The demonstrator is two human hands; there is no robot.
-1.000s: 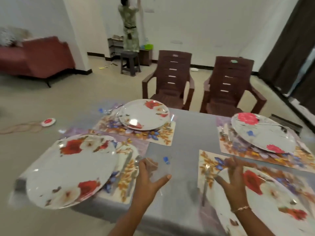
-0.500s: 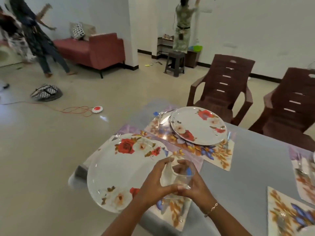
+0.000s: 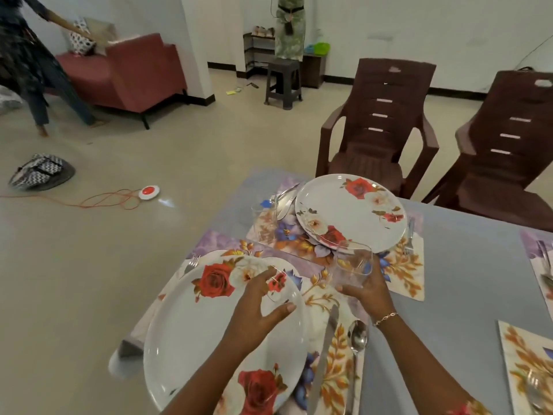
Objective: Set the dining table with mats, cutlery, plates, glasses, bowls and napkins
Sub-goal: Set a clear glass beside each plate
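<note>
Over the near floral mat [image 3: 321, 287], my right hand [image 3: 369, 290] grips a clear glass [image 3: 354, 263] upright from below. My left hand [image 3: 257, 310] hovers above the near rose-patterned plate [image 3: 191, 330] and curls around a second clear glass [image 3: 282, 290] that is faint against the plate. A knife [image 3: 323, 354] and spoon [image 3: 357, 339] lie right of that plate, and a fork [image 3: 191, 262] lies to its left. The far mat [image 3: 404, 271] carries another plate [image 3: 350, 214], cutlery and a standing clear glass [image 3: 263, 217].
The grey table [image 3: 463, 265] has more mats with cutlery at the right edge. Two brown plastic chairs [image 3: 377, 124] stand behind it. On the floor lie an orange cable with a red-white disc [image 3: 148, 192] and a bag [image 3: 39, 172]. Two people, a stool and a red sofa are farther off.
My hands, together on the stacked glasses half a second ago, have pulled apart; each now holds one glass. The right one has moved toward the far mat.
</note>
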